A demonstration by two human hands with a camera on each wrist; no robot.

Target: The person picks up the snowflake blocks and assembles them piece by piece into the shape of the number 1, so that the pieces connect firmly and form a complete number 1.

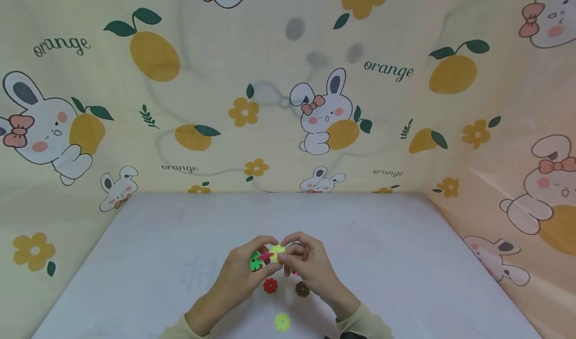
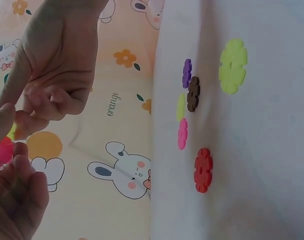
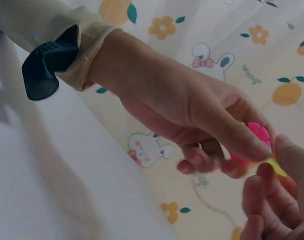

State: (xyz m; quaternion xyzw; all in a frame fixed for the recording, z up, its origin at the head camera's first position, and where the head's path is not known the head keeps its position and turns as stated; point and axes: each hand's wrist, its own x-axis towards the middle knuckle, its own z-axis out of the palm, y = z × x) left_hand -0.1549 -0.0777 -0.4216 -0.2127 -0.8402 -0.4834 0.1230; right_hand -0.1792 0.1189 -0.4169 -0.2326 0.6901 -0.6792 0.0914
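Note:
Above the table, both hands meet around a small chain of notched, flower-shaped plastic discs. My left hand (image 1: 240, 271) holds the chain, with a green disc (image 1: 255, 262) nearest its palm and a pink disc (image 1: 265, 257) beside that. At the right end is a yellow disc (image 1: 277, 252), pinched between thumb and fingers of my right hand (image 1: 315, 266). Fingers partly cover the discs, so how they slot together cannot be made out. The right wrist view shows a pink disc (image 3: 258, 131) and a bit of yellow disc (image 3: 277, 166) between the hands.
Loose discs lie on the white table (image 1: 382, 259) below the hands: red (image 1: 270, 285), brown (image 1: 302, 289) and yellow (image 1: 282, 322). The left wrist view adds a purple disc (image 2: 187, 73), a second yellow disc (image 2: 181, 106) and a pink disc (image 2: 183, 133). Patterned cloth (image 1: 216, 69) walls the table.

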